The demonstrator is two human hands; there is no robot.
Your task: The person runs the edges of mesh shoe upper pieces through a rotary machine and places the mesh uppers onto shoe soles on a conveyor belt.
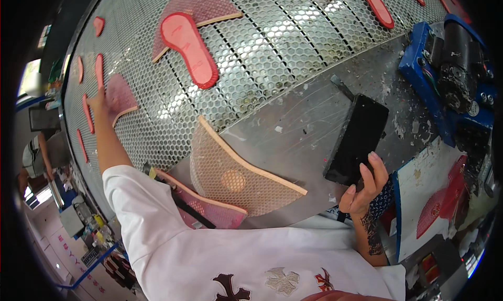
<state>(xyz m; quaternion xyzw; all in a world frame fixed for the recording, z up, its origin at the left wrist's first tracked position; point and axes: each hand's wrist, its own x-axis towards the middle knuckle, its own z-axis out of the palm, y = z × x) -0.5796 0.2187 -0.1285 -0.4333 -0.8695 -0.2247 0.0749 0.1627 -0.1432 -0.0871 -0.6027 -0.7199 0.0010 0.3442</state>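
Note:
My left arm stretches far out over the conveyor of hexagonal metal mesh (pixel 246 55). At its left side, my left hand (pixel 97 100) is among slim red sole-shaped pieces (pixel 100 70) and next to a pink mesh piece (pixel 121 93). Its fingers are too small to make out, so a grip cannot be told. My right hand (pixel 367 187) is raised at the lower end of a black phone (pixel 359 136), fingers apart and slightly bent, holding nothing. Whether a fingertip touches the phone is unclear. Near my chest, a beige mesh piece with a pale edge strip (pixel 249 176) overhangs the metal ledge.
A red sole (pixel 189 52) overlaps another pink mesh piece (pixel 212 5) on the conveyor. The scratched metal ledge (pixel 293 118) borders it. Blue machinery with a dark cylinder (pixel 455 84) stands right, above a white board (pixel 419 196). Another pink mesh piece (pixel 222 211) lies against my shirt.

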